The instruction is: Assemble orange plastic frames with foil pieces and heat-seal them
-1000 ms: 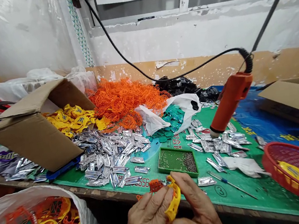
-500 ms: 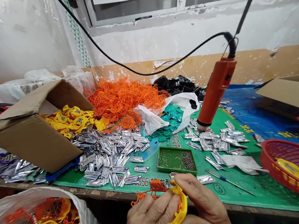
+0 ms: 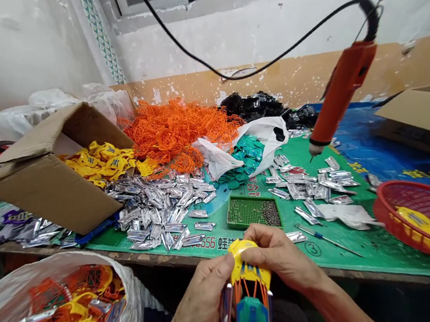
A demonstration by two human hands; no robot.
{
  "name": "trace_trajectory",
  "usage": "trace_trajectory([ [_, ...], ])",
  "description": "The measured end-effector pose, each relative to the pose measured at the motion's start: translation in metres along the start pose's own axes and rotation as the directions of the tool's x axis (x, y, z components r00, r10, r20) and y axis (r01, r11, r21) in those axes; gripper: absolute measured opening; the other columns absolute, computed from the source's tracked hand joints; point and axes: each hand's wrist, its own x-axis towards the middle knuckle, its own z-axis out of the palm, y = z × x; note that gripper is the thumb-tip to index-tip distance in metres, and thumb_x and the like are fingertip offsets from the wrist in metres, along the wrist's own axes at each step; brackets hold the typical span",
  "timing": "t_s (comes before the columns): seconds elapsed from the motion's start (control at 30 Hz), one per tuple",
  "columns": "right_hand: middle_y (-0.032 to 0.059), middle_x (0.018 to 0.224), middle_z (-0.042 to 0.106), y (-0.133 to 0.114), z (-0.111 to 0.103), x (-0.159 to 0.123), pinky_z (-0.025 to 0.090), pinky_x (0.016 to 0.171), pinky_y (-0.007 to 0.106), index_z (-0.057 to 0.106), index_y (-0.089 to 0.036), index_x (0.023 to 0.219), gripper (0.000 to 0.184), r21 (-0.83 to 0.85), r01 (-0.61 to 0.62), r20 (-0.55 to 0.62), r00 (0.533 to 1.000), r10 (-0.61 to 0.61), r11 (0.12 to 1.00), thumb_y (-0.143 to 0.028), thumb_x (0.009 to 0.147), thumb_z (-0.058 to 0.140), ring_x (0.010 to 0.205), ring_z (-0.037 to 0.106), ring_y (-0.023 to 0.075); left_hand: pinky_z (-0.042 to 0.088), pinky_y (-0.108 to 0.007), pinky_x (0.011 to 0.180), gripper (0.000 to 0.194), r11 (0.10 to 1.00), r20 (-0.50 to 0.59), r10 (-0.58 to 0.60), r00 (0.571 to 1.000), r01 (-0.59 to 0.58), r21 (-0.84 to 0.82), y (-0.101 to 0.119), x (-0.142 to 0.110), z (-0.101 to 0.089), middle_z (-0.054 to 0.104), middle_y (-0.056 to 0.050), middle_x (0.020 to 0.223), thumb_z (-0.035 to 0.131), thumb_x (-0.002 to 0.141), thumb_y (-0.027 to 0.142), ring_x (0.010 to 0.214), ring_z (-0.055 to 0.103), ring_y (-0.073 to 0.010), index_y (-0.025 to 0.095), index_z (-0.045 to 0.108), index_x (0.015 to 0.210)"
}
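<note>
Both my hands hold a small toy assembly (image 3: pixel 246 295) in front of the table edge: a yellow shell on top, orange wire frame below, a teal plate at the bottom and a silver strip on its left. My left hand (image 3: pixel 203 304) grips its left side with fingers curled. My right hand (image 3: pixel 280 258) pinches the yellow top from the right. Just beyond them lies a green screw tray (image 3: pixel 246 211).
An orange electric screwdriver (image 3: pixel 337 96) hangs on a black cable at the right. On the green mat (image 3: pixel 333 259) lie silver parts (image 3: pixel 162 211), orange frames (image 3: pixel 178 129), teal pieces (image 3: pixel 248 156), a cardboard box (image 3: pixel 51 189) with yellow shells, and a red basket (image 3: pixel 426 216). A bag (image 3: pixel 56 316) of assemblies sits lower left.
The toy assembly has been turned upright, showing its teal plate and silver strip. The view tilted down. The hanging screwdriver swung to the right.
</note>
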Motion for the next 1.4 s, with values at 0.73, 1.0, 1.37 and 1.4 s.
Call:
trace_trajectory([
  [0.73, -0.0034, 0.062, 0.051, 0.021, -0.005, -0.003, 0.034, 0.053, 0.021, 0.059, -0.017, 0.071, 0.016, -0.676, 0.046, -0.148, 0.969, -0.196, 0.735, -0.031, 0.078, 0.062, 0.058, 0.043, 0.0097, 0.043, -0.016, 0.059, 0.023, 0.946, 0.111, -0.183, 0.977, 0.205, -0.251, -0.014, 0.019, -0.01, 0.071, -0.006, 0.074, 0.075, 0.07, 0.022, 0.062, 0.06, -0.009, 0.008, 0.073, 0.089],
  [1.0, 0.0025, 0.081, 0.063, 0.026, -0.01, -0.007, 0.046, 0.06, 0.025, 0.068, -0.02, 0.084, 0.014, -0.852, 0.17, -0.03, 0.929, -0.37, 0.495, -0.031, 0.084, 0.059, 0.07, 0.057, 0.0138, 0.048, -0.019, 0.064, 0.027, 0.908, 0.155, -0.211, 0.965, 0.252, -0.334, -0.017, 0.021, -0.009, 0.072, -0.009, 0.079, 0.076, 0.07, 0.018, 0.067, 0.064, -0.0111, 0.006, 0.073, 0.094],
  [1.37, 0.0093, 0.131, 0.05, -0.132, -0.118, 0.018, 0.048, 0.082, 0.041, 0.048, -0.031, 0.132, 0.085, -0.845, 0.169, -0.49, 0.135, -0.861, 0.507, -0.033, 0.055, 0.084, 0.113, 0.053, 0.0266, 0.049, -0.02, 0.058, 0.022, 0.926, 0.015, -0.203, 0.979, 0.197, -0.324, -0.016, 0.028, -0.014, 0.072, -0.009, 0.078, 0.074, 0.072, 0.022, 0.06, 0.063, -0.0111, 0.007, 0.073, 0.088],
  [1.4, 0.0057, 0.126, 0.053, -0.144, -0.123, 0.03, 0.046, 0.086, 0.039, 0.051, -0.034, 0.126, 0.075, -0.725, 0.374, -0.514, 0.266, -0.815, 0.579, -0.03, 0.057, 0.082, 0.111, 0.053, 0.0229, 0.049, -0.02, 0.058, 0.022, 0.926, 0.023, -0.194, 0.981, 0.191, -0.327, -0.015, 0.028, -0.013, 0.072, -0.009, 0.078, 0.074, 0.072, 0.023, 0.06, 0.063, -0.0113, 0.007, 0.073, 0.088],
])
